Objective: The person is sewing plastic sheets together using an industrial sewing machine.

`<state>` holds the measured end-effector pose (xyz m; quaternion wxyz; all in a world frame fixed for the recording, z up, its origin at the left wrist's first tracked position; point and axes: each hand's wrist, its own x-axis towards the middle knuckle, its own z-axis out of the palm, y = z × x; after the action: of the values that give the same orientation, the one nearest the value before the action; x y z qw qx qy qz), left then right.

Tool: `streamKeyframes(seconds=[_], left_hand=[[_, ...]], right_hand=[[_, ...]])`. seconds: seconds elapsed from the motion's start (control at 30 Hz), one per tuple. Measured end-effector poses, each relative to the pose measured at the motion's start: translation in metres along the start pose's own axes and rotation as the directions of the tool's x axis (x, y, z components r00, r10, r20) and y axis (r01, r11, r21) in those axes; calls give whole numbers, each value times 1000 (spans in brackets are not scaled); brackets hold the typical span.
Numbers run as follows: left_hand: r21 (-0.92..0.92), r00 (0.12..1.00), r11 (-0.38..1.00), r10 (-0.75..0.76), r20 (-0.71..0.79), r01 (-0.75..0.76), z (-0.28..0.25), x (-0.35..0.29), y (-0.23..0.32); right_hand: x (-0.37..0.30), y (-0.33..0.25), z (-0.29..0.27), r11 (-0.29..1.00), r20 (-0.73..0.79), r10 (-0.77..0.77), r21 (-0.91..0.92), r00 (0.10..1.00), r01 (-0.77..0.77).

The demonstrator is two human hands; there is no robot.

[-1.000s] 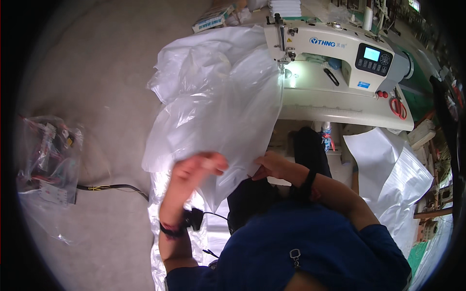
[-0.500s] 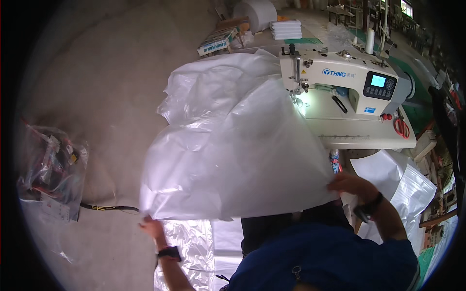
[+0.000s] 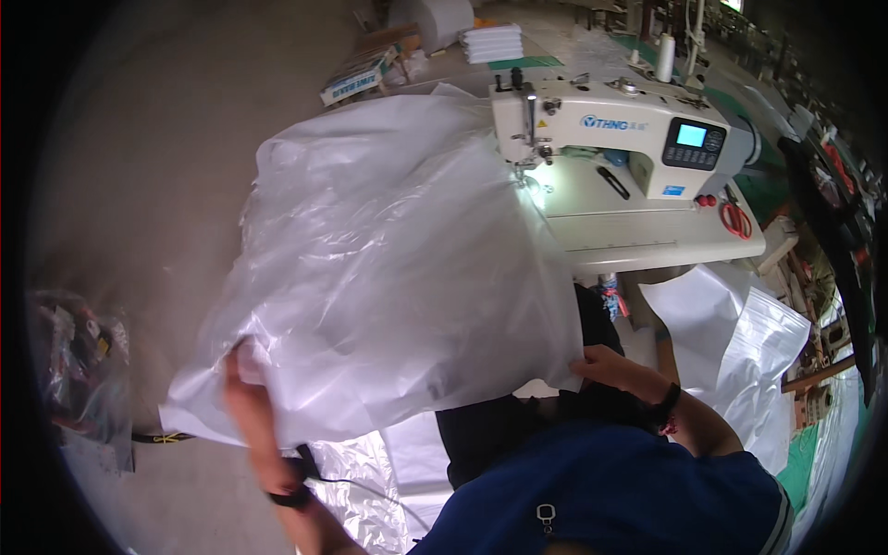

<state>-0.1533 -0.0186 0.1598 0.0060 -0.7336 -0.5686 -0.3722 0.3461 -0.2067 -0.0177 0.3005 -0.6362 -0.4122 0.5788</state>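
A large, glossy white plastic sheet (image 3: 370,277) spreads from the sewing machine (image 3: 601,139) toward my lap, wrinkled on its left side. At its near right corner, my right hand (image 3: 606,365) pinches the edge between bent fingers. My left hand (image 3: 248,370) lies over the sheet's left part, inside its near edge; motion blur hides how its fingers are set. The sheet's far right border runs beside the needle area, where the machine's lamp glows. Whether it lies under the presser foot is hard to make out.
Red-handled scissors (image 3: 736,220) and a black cutter (image 3: 612,182) lie on the machine bed. More white sheeting (image 3: 731,324) hangs at the right. A clear bag of parts (image 3: 83,361) sits at the left. Stacked white bundles (image 3: 493,43) stand at the back.
My left hand has moved from the near left corner up onto the sheet. The sheet has spread farther left and lies flatter. My right hand still grips its corner. The view has shifted slightly.
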Motion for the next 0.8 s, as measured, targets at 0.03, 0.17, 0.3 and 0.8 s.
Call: streamKeyframes(seconds=[0.03, 0.17, 0.3, 0.8], left_hand=[[-195, 984, 975, 130, 119, -105, 41, -21, 46], [-170, 875, 927, 373, 309, -335, 180, -80, 158], [135, 789, 914, 247, 563, -382, 256, -101, 184], [-355, 586, 883, 469, 661, -306, 143, -126, 329]], right_hand=[[-5, -2, 0, 1000, -6, -11, 18, 1000, 11], [-23, -2, 0, 986, -3, -150, 78, 989, 150], [-30, 9, 4, 971, -63, -237, 22, 969, 239], [-66, -29, 10, 723, -172, -534, 413, 828, 553]])
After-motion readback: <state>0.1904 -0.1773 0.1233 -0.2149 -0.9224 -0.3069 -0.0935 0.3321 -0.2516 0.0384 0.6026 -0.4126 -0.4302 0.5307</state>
